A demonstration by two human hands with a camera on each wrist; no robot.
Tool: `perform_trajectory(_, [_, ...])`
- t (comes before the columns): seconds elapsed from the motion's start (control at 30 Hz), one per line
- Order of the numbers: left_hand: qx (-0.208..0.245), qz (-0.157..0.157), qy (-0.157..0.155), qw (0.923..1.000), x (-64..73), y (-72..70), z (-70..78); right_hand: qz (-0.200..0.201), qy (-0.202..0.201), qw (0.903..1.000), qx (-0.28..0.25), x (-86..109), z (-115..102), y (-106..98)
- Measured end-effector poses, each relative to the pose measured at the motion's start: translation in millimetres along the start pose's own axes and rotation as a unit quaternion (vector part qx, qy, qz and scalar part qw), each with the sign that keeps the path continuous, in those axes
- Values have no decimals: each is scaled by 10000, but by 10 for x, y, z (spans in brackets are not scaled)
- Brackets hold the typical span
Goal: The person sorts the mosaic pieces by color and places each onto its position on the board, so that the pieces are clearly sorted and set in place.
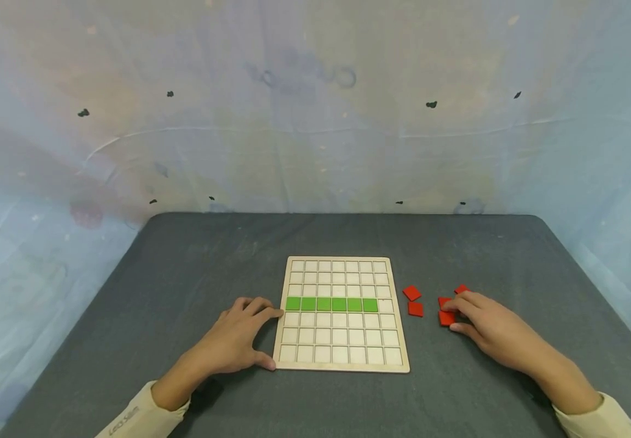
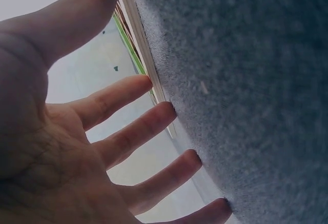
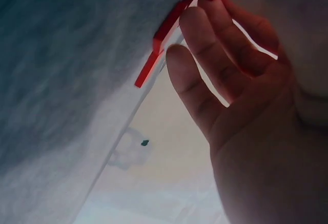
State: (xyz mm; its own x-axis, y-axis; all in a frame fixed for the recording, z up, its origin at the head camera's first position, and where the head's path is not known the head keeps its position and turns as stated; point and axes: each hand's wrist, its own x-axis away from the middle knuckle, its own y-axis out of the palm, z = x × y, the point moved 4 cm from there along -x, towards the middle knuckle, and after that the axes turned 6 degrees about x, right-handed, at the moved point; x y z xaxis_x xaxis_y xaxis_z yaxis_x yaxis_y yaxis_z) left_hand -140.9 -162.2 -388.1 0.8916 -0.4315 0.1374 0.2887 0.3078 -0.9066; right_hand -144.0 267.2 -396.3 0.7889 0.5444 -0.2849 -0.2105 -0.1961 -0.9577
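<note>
A light wooden grid board (image 1: 342,368) lies on the dark cloth, its fourth row holding several green square tiles (image 1: 324,304) and one bare cell at the right end. My left hand (image 1: 238,337) rests at the board's left edge, thumb by the near corner and index fingertip farther up. In the left wrist view its fingers (image 2: 136,137) are spread and nearly straight. To the right of the board, my right hand (image 1: 493,328) has thumb and index finger at opposite edges of a red square tile (image 1: 446,319), pinching it low over the cloth. Part of that tile is hidden by the fingers.
Two loose red tiles (image 1: 415,309) lie just right of the board. More red tiles (image 1: 461,289) lie partly beneath or beyond my right hand. The grey cloth-covered table (image 1: 211,243) ends at a pale hanging sheet (image 1: 315,152) behind and at both sides.
</note>
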Motion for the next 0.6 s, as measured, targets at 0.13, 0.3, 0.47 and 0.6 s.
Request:
perform_trajectory(0.13, [18, 5, 24, 10000, -2, 2, -5, 263, -264, 9993, -32, -56, -60, 3])
perform_trajectory(0.3, [13, 20, 28, 10000, 2, 0, -12, 145, -206, 9996, -114, -139, -113, 45])
perform_trajectory(0.47, [-41, 46, -33, 10000, 4, 19, -8, 148, -269, 9993, -205, -196, -173, 49])
perform_trajectory(0.6, [-84, 4, 34, 10000, 12, 41, 25, 156, -294, 9991, -257, -210, -201, 43])
